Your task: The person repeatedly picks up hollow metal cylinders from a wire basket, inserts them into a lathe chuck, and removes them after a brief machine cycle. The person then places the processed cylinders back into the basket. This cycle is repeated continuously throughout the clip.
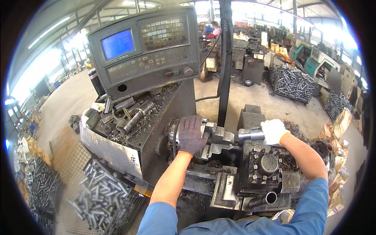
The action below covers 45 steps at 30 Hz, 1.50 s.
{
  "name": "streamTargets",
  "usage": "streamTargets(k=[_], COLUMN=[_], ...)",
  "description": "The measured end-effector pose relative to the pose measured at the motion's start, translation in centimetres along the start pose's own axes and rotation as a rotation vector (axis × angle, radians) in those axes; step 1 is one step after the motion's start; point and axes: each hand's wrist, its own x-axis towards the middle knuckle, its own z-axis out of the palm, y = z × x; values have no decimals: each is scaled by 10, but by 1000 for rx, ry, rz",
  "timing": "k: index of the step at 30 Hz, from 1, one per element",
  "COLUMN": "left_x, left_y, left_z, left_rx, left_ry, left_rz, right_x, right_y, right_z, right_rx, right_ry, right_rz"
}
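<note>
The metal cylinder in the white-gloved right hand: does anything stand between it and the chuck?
Nothing visible stands between the metal cylinder, held by the right hand, and the stepped front of the chuck; only a small gap shows. The left hand lies over the chuck, outside that gap.

Between your ten and eleven o'clock, a grey control panel (158,64) carries a lit blue screen (117,44). A green-and-white machine (311,62) stands at your two; brown paper sacks (342,124) sit between three and four.
</note>
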Motion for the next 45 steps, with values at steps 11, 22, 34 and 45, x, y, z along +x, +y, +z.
streamTargets(k=[11, 22, 34, 45], left_x=[-198, -250, -261, -250], left_y=[126, 150, 103, 133], left_z=[-54, 8, -24, -40], left_rx=[-2308, -1974, -2156, -1855], left_ry=[-754, -664, -743, -789], left_rz=[-421, -1220, -1359, -1280], right_x=[-179, -199, -535, -393], right_y=[-203, -271, -131, -69], right_z=[78, 191, 328, 281], right_rx=[2167, 1772, 1613, 970], right_ry=[-450, -352, -621, 155], right_rz=[104, 444, 1294, 982])
